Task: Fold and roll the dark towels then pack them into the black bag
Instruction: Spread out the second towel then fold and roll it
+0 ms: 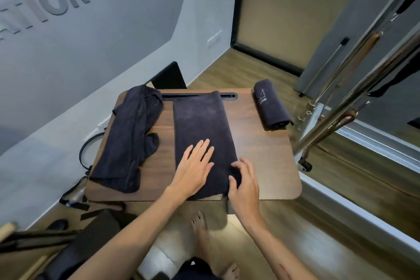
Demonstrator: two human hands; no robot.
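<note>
Dark towel (202,134), folded into a long strip, is lying down the middle of the frame on the wooden table (268,157), its near end at the table's lower edge. In the head view, the left hand (193,168) is pressing flat on the strip with fingers straight and spread, while the right hand (244,182) is curling its fingers round the strip's near right corner. A rolled towel (271,105) is resting at the upper right of the table, and a crumpled towel (129,136) is sprawling at the left. Judging from this, rolling is starting: the roll should go best if the left palm is keeping the layers flat and the right hand is turning the edge tightly and squarely. The black bag is hard to identify; dark shapes at the lower left are being cut off by the frame.
</note>
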